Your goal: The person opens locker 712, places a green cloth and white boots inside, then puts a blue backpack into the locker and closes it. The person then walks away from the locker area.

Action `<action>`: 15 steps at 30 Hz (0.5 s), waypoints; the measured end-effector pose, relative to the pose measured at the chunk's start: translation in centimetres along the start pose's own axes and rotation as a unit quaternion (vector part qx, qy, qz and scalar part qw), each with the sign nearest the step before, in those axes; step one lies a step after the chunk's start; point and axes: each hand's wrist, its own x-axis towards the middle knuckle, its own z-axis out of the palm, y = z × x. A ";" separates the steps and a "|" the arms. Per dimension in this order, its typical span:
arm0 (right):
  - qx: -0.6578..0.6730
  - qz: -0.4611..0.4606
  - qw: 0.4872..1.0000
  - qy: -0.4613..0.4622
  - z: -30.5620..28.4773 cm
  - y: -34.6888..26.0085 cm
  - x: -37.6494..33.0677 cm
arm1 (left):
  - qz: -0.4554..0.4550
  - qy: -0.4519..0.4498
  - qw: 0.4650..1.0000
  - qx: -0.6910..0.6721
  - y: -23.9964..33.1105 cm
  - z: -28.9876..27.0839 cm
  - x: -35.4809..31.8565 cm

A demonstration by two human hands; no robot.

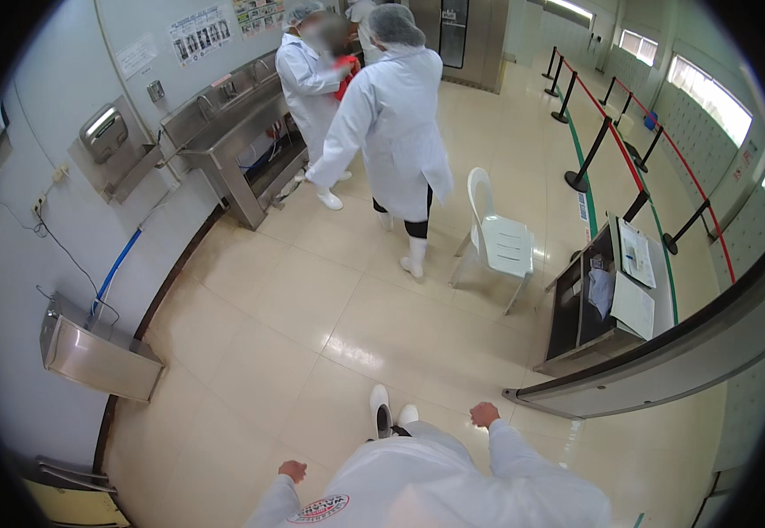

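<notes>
My left hand (293, 471) hangs low at my left side, clear of everything around it. Its fingers look loosely curled, and nothing shows in them. My right hand (485, 414) is held out a little in front on the right, closed in a loose fist with no object visible. Nearest to it is the lower end of a curved grey metal frame (567, 403), a short gap away. White sleeves cover both my arms, and below me are my white boots (381, 407) on the tiled floor.
Ahead, people in white coats and hairnets (396, 114) stand by a steel sink (242, 123). A white plastic chair (497, 233) and a small desk (611, 295) with papers are at right, before belt barriers (587, 158). A steel box (101, 352) juts from the left wall.
</notes>
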 end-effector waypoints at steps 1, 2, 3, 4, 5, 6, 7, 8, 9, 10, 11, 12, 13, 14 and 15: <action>0.189 0.054 0.980 0.026 -1.5 -1.2 0.7 | -0.034 0.014 0.994 -0.102 0.2 -1.1 0.0; 0.365 0.113 0.923 0.045 -2.9 -2.5 0.7 | -0.039 0.078 0.981 -0.176 1.1 -1.4 -0.7; 0.527 0.175 0.829 0.064 -3.9 -3.2 0.4 | -0.039 0.140 0.959 -0.244 2.9 -1.8 -1.6; 0.439 0.109 0.888 0.080 -3.5 -0.6 0.5 | -0.020 0.191 0.932 -0.307 6.8 -2.8 -1.4; 0.341 0.048 0.932 0.114 -2.4 2.8 1.1 | 0.008 0.192 0.918 -0.347 11.3 -4.0 -1.1; 0.400 0.104 0.909 0.050 -4.0 0.6 2.0 | 0.000 0.215 0.898 -0.384 12.2 -4.5 -2.6; 0.452 0.168 0.876 -0.013 -5.2 -0.7 2.1 | -0.003 0.233 0.878 -0.419 12.6 -4.5 -3.9; 0.355 0.111 0.928 -0.004 -5.1 0.1 2.6 | -0.014 0.229 0.896 -0.381 13.2 -4.4 -4.3; 0.251 0.067 0.965 0.023 -3.1 3.7 3.7 | -0.003 0.220 0.913 -0.344 15.0 -4.5 -3.7; 0.140 0.016 0.989 0.040 -1.8 5.9 4.7 | 0.000 0.216 0.927 -0.308 16.3 -4.5 -3.7; 0.149 -0.004 0.988 0.048 -1.7 6.1 5.5 | -0.010 0.213 0.935 -0.282 15.8 -4.1 -4.4; 0.161 -0.022 0.985 0.055 -1.7 6.3 5.9 | -0.020 0.208 0.945 -0.253 15.2 -3.5 -5.0; 0.183 -0.038 0.980 0.062 -1.1 6.6 6.1 | -0.049 0.190 0.947 -0.252 14.4 -3.2 -5.1; 0.182 -0.038 0.981 0.055 -1.0 7.1 6.4 | -0.075 0.166 0.948 -0.260 13.5 -2.5 -4.8; 0.180 -0.033 0.982 0.047 -0.8 8.1 6.4 | -0.099 0.139 0.950 -0.260 13.3 -2.0 -4.5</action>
